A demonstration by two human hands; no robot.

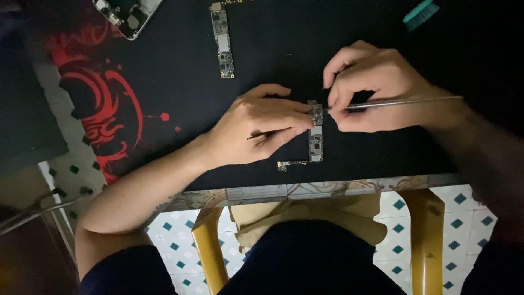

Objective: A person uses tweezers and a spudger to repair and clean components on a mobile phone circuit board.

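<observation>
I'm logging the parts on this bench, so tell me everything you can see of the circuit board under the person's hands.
The circuit board is a long, narrow L-shaped strip, dark with small grey and silvery components, a short foot pointing left at its near end. It lies flat on the black mat, lengthwise away from the person. The left hand pins its far end with fingertips; the right hand holds a thin metal tool whose tip meets that end.
</observation>
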